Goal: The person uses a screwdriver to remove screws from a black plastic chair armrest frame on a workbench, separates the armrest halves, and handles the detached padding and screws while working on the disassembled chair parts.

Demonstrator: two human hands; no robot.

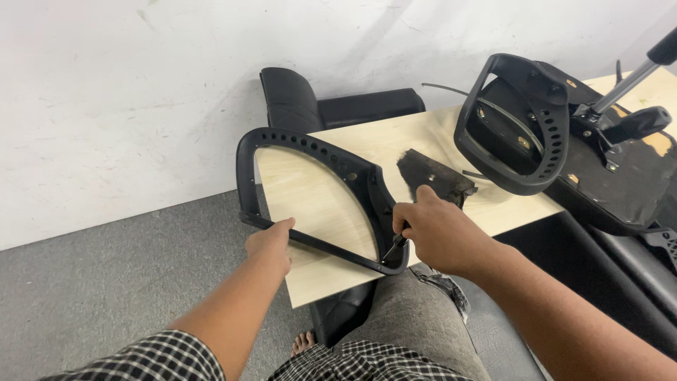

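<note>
A black plastic chair armrest frame [310, 152], loop-shaped with a row of holes, lies flat on a pale wooden board [317, 201]. My left hand [269, 243] presses down on its straight lower bar at the near left. My right hand [437, 229] grips a small screwdriver [393, 247], whose tip points down at the frame's near right corner. A black torn piece [431, 175] lies on the board just beyond my right hand.
An upturned black office chair seat [613, 176] with a second armrest [522, 120] and a metal gas-lift column [624, 85] rests on the board at right. A black padded chair back [331, 106] sits behind the board by the white wall. Grey floor lies left.
</note>
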